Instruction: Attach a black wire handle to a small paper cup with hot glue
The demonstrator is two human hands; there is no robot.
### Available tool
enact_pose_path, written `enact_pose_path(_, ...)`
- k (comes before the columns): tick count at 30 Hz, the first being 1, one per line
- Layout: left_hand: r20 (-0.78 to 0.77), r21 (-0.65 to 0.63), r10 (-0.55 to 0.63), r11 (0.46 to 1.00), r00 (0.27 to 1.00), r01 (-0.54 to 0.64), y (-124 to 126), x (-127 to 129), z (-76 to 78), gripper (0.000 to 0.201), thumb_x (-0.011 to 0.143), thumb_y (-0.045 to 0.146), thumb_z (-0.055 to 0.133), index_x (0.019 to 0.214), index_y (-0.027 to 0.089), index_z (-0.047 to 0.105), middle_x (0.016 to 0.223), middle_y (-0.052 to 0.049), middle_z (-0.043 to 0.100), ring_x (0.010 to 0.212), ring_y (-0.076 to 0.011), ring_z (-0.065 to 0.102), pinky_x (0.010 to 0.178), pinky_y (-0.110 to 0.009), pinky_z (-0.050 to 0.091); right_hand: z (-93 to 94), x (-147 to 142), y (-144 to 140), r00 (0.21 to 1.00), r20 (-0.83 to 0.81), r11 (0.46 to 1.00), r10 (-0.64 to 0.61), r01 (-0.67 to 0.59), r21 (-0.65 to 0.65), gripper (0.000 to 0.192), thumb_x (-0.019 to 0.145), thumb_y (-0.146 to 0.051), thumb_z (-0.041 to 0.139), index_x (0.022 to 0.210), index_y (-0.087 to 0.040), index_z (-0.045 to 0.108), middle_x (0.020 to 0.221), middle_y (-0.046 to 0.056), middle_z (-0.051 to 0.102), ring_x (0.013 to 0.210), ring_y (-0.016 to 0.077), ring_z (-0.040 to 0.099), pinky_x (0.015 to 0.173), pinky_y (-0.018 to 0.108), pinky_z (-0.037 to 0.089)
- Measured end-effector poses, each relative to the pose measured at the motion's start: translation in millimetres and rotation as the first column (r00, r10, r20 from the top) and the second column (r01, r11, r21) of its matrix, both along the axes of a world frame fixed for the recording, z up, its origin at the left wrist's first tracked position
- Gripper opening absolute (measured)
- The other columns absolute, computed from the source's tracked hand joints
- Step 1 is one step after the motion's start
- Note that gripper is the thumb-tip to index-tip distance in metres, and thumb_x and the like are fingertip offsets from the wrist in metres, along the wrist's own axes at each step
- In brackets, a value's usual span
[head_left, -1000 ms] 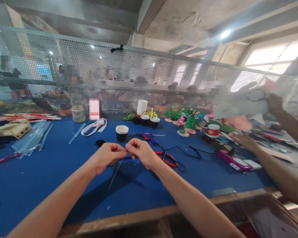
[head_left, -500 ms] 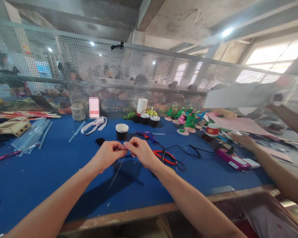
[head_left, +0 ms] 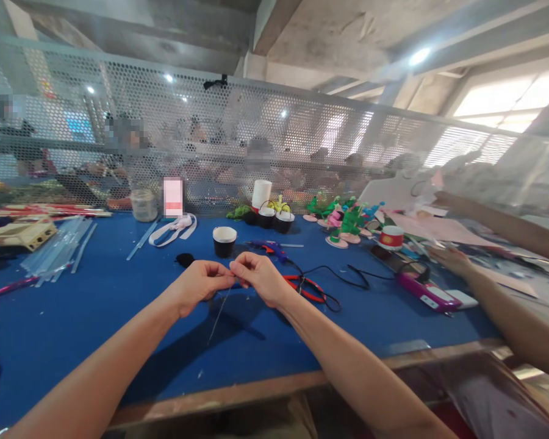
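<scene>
Centrally, our left hand [head_left: 200, 291] and right hand [head_left: 260, 280] pinch a thin wire [head_left: 219, 317] with closed fingers above the tabletop [head_left: 96, 317]; its tail hangs toward 6 o'clock. Likely light, springy; we grip near the top.

Single head-worn view, facing forward and down across the blue worktop [head_left: 73, 317] toward the mesh screen [head_left: 210, 140] at 12 o'clock; both hands close, near centre frame.
</scene>
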State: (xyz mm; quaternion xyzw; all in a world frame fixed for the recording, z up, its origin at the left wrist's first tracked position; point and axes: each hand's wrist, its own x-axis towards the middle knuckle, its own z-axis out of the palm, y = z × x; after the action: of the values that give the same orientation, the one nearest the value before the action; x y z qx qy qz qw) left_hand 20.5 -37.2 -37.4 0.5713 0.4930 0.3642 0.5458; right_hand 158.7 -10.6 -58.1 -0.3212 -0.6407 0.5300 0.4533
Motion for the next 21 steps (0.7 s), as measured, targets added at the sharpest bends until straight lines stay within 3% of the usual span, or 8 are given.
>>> enact_pose_path(9,-0.197,0.186,0.088,0.981,0.976,-0.051,-4.2,2.4,1.1,0.018,0.058,0.029,0.058,0.062,0.012,0.054,0.045,0.007,0.039,0.042,-0.0040,0.027,0.041,-0.019,0.018,-0.2,-2.1,-0.4,0.985,0.097,0.988,-0.142,0.136,0.070,0.031,0.061,-0.043,0.058,0.053,-0.017,0.043,0.040,-0.008,0.037,0.039,0.0048,0.031,0.039,0.020,0.023)
enact_pose_path(21,-0.118,0.173,0.072,0.984,0.990,-0.051,-4.7,7.6,-2.5,0.017,0.059,0.029,0.058,0.058,0.012,0.052,0.046,0.007,0.039,0.043,-0.0036,0.026,0.042,-0.020,0.016,-5.7,-5.8,0.6,0.973,0.088,0.976,-0.212,0.206,0.067,0.035,0.060,-0.043,0.060,0.050,-0.017,0.039,0.039,-0.009,0.035,0.038,0.0047,0.029,0.039,0.021,0.022)
